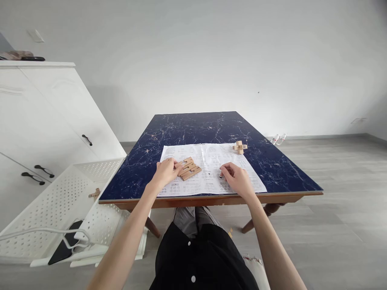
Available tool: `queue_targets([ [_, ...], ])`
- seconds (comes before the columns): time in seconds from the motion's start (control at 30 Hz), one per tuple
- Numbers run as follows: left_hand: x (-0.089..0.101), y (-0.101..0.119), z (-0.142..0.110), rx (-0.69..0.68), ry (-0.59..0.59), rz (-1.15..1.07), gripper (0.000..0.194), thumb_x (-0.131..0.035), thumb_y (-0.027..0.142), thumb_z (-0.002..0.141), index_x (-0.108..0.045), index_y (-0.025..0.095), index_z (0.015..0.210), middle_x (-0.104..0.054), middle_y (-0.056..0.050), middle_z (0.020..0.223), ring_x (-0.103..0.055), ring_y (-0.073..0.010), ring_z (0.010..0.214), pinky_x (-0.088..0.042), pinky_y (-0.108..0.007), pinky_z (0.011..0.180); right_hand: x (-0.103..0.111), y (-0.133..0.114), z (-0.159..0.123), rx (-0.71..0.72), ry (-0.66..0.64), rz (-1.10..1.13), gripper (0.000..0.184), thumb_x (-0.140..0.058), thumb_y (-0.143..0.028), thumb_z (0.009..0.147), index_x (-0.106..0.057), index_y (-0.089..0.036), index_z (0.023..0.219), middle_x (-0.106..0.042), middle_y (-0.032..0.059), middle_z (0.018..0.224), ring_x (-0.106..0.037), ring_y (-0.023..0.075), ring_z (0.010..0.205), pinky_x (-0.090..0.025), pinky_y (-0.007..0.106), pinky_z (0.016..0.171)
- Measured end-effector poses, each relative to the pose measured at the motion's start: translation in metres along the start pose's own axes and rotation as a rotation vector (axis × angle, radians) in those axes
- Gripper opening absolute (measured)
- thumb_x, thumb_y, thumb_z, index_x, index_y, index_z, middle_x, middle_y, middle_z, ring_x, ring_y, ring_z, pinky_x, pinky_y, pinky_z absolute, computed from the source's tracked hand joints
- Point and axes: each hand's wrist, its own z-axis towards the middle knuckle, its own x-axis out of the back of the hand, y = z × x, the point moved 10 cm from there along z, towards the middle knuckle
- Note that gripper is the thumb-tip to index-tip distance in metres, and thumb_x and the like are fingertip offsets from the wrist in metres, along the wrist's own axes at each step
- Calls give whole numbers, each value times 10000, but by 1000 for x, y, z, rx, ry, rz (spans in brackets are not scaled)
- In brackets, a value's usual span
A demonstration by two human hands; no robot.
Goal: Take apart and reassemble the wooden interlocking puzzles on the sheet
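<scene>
A white cabinet (45, 117) stands at the left, with a white rack (54, 209) on its near side. To the right of both is the blue, marble-patterned table (196, 129). A printed sheet (211, 155) covers the middle of its near half, creased down the centre, its near side along the table's near edge.

On the sheet's left half, the left hand (166, 171) reaches in from the near left, fingers extended to the left end of three flat wooden pieces (190, 169). It touches them there; whether it grips one I cannot tell. The pieces lie just right of the hand, side by side, notched, their long axes roughly parallel and slanting from near left to far right.

The right hand (237, 177) is over the sheet's right half, well apart from the pieces, fingers curled in and pointing left. A small dark bit (220, 177) shows at its fingertips; whether it is pinched I cannot tell.

A wooden cross (240, 147) stands at the sheet's far right corner, beyond the right hand, one bar running left to right. A second dark bit (209, 174) lies between pieces and right hand.
</scene>
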Motion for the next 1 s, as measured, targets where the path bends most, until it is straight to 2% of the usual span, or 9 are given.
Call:
queue_targets([
  [0.17, 0, 3, 2, 7, -17, -45, 298, -633, 446, 971, -600, 236, 762, -746, -87, 829, -736, -343, 936, -504, -445, 922, 0, -1, -1, -4, 6, -45, 337, -524, -544, 1027, -680, -256, 950, -803, 52, 841, -699, 240, 712, -507, 349, 699],
  [0.3, 9, 6, -7, 16, 29, -120, 291, -625, 454, 969, -590, 252, 764, -736, -77, 810, -731, -311, 862, -529, -382, 801, 1, -5, -3, 13, -3, -84, 350, -511, -548, 1029, -679, -255, 939, -808, 62, 844, -709, 248, 716, -514, 350, 681],
  [0.4, 21, 4, -22, 51, 107, -194, 287, -580, 465, 997, -583, 254, 803, -755, -86, 878, -733, -294, 845, -534, -369, 772, -3, -14, -1, 43, -35, -116, 322, -500, -508, 1037, -676, -256, 941, -809, 62, 844, -713, 248, 706, -516, 352, 658],
  [0.47, 29, 3, -36, 80, 167, -258, 270, -530, 471, 1029, -584, 257, 873, -770, -80, 909, -743, -279, 865, -536, -357, 786, -13, -25, 2, 85, -67, -136, 270, -499, -451, 1041, -673, -258, 967, -808, 62, 862, -728, 253, 746, -530, 359, 683],
  [0.57, 33, 2, -58, 128, 220, -361, 302, -443, 503, 1076, -567, 260, 947, -765, -38, 832, -744, -235, 778, -534, -322, 754, -37, -51, 8, 192, -137, -170, 210, -511, -387, 1044, -679, -263, 1021, -800, 80, 980, -741, 265, 866, -545, 371, 732],
  [0.7, 29, 5, -78, 174, 236, -462, 379, -366, 530, 1101, -551, 256, 914, -750, -18, 785, -699, -193, 646, -529, -296, 679, -69, -78, 15, 328, -221, -222, 150, -580, -320, 1030, -687, -247, 1105, -739, 118, 1190, -722, 282, 1004, -555, 394, 806],
  [0.83, 26, 13, -91, 197, 235, -523, 431, -316, 532, 1116, -540, 259, 870, -743, -24, 764, -697, -197, 635, -542, -299, 655, -84, -83, 24, 393, -249, -257, 160, -587, -262, 1033, -678, -239, 1162, -680, 137, 1286, -661, 320, 1196, -545, 432, 939],
  [1.0, 27, 19, -102, 224, 251, -502, 418, -298, 482, 1128, -528, 263, 856, -755, -23, 771, -705, -200, 636, -547, -303, 665, -90, -79, 34, 414, -279, -276, 189, -634, -276, 1031, -674, -244, 1212, -678, 130, 1325, -620, 338, 1267, -515, 468, 1035],
])
